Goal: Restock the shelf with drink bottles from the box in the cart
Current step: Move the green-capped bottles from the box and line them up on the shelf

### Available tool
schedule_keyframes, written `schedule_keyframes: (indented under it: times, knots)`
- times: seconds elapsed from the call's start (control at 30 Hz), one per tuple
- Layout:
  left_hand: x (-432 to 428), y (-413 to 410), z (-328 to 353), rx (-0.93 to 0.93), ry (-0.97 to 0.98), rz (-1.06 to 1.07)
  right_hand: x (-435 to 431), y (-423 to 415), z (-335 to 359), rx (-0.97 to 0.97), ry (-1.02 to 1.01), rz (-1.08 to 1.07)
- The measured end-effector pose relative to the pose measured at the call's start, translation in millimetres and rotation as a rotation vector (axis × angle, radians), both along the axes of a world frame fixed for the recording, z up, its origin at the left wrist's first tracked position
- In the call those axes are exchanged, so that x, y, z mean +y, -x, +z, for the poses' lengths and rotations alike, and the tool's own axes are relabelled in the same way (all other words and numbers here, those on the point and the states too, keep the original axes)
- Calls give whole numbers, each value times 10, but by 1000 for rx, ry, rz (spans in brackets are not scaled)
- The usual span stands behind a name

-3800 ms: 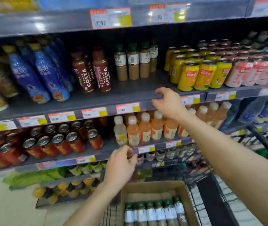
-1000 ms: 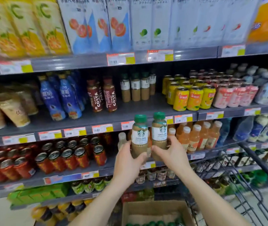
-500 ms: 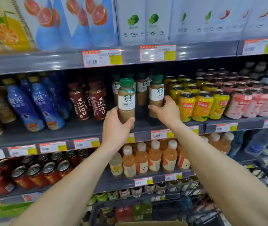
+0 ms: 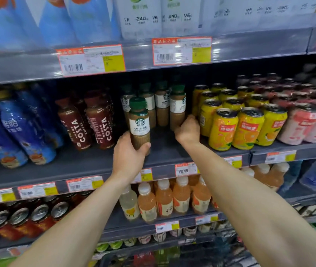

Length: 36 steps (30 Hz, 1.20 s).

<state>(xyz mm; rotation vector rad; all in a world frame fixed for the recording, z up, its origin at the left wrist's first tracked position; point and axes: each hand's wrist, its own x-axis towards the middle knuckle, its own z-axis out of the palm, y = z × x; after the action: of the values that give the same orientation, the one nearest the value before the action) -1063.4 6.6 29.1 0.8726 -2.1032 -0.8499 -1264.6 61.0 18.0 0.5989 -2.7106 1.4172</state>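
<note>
My left hand point(image 4: 129, 155) grips a green-capped latte bottle point(image 4: 139, 122) by its base, upright over the front of the grey middle shelf point(image 4: 88, 166). My right hand point(image 4: 188, 130) is further in and curls round the base of a second latte bottle point(image 4: 177, 105), which stands at the right end of the row of same bottles point(image 4: 153, 105) at the back. The box and cart are out of sight below.
Brown Costa bottles point(image 4: 88, 122) stand left of the gap, blue bottles point(image 4: 22, 132) further left. Yellow cans point(image 4: 238, 124) and pink cans point(image 4: 303, 122) crowd the right. Orange juice bottles point(image 4: 165, 197) fill the shelf below. Cartons line the shelf above.
Both hands lifted the two bottles from chest height to the middle shelf. In the last half second the right bottle went deeper, against the back row; the left stays at the front.
</note>
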Motion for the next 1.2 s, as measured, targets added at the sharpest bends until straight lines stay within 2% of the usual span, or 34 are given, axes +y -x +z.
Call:
schedule_keyframes:
  times: [0.3,0.67,1.2]
  knots:
    - [-188,125,-13,-112,6,124,-203,226,96,-31,-95,-42]
    - [-291,377,3,-184,41,218,-271,268,4,87,-206,-51]
    - [-478,620,48,-251,-80,283,-218,196,-30,54,-233,-15]
